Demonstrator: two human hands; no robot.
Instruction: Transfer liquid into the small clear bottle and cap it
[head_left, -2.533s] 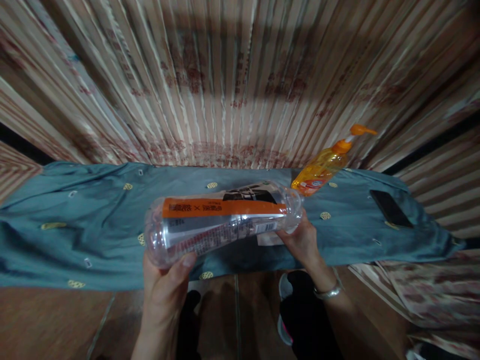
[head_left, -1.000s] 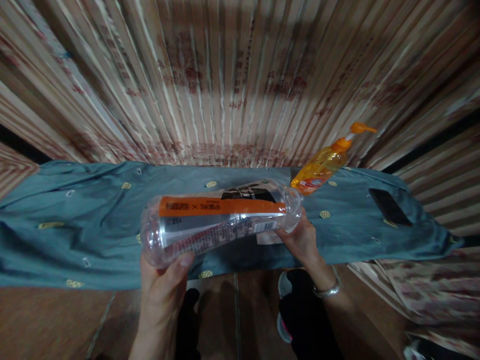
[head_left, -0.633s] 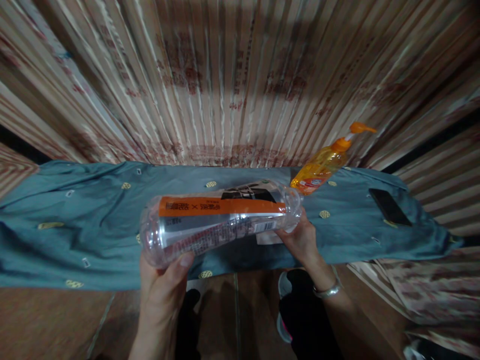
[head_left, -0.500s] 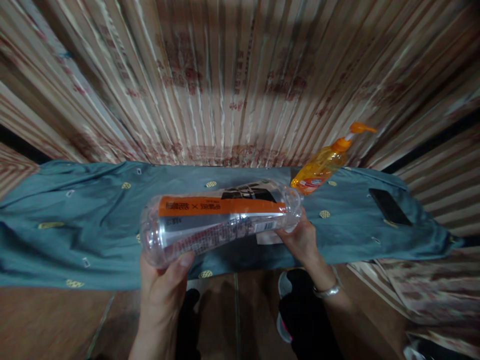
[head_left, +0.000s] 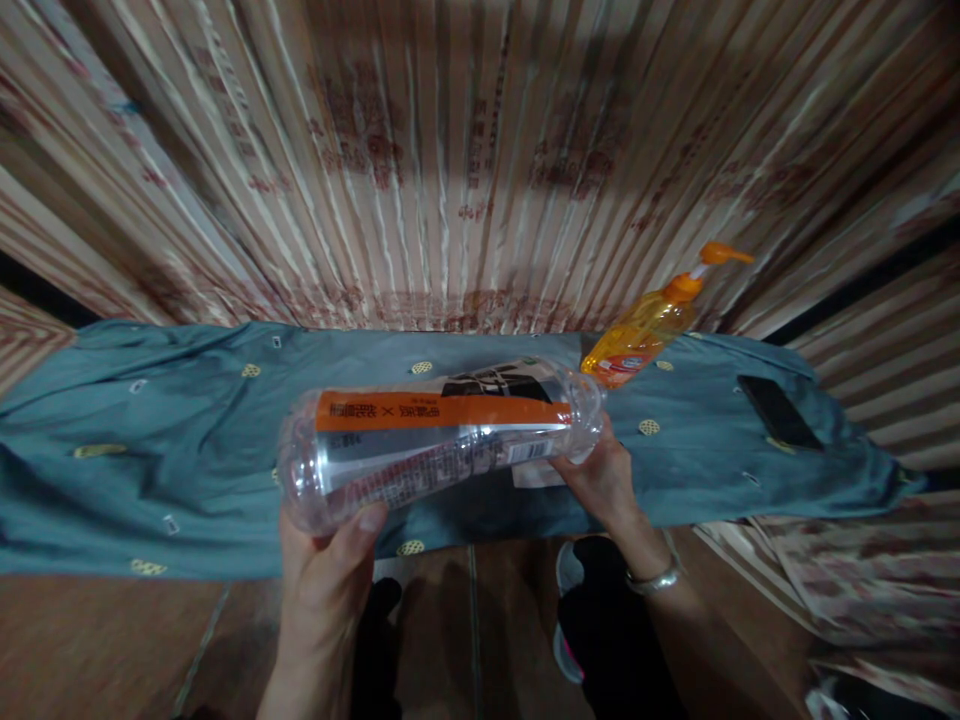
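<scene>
A clear plastic bottle (head_left: 442, 430) with an orange, silver and black label lies sideways in both my hands, above a teal cloth. My left hand (head_left: 330, 560) grips its wide base, thumb on the near side and the other fingers hidden beneath. Around the narrow neck end at the right, my right hand (head_left: 600, 475) is closed, its fingers partly hidden by the bottle. Just beyond that end stands an orange pump bottle (head_left: 637, 335) of yellow liquid. A pale flat piece (head_left: 536, 474) shows on the cloth below the bottle, mostly covered.
The teal cloth (head_left: 172, 430) with yellow prints covers a long narrow surface. A dark phone (head_left: 780, 412) lies on it at the right. Striped curtains (head_left: 480, 160) hang behind and at the sides. Below are the brown floor tiles (head_left: 442, 640) and a shoe (head_left: 568, 570).
Almost nothing differs. The bottle and both hands keep the same hold, with only a very slight shift of the view.
</scene>
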